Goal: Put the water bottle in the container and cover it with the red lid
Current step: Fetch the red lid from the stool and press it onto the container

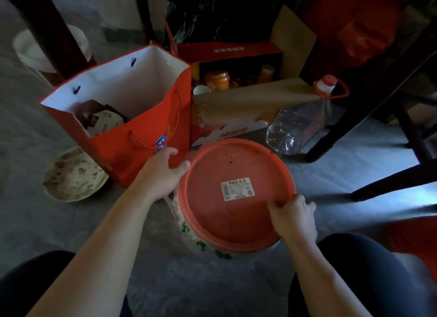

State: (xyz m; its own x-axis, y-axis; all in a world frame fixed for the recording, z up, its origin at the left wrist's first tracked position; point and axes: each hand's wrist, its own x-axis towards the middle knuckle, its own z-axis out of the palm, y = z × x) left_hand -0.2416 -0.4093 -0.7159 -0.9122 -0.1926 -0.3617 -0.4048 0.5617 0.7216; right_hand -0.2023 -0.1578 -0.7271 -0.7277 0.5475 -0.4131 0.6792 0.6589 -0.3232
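Red round lid (236,193) on container (189,231) | left hand (160,172), right hand (293,219) gripping opposite rims

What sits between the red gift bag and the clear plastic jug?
In the head view, an open cardboard box of jars stands between the red gift bag and the clear plastic jug.

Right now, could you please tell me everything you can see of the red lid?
The red lid is round, looks like plastic, with a raised rim and a white printed sticker near its middle. Its surface is scuffed and speckled with dirt. It sits slightly tilted on top of the white container with green print. The left hand grips its left edge and the right hand its near right edge.
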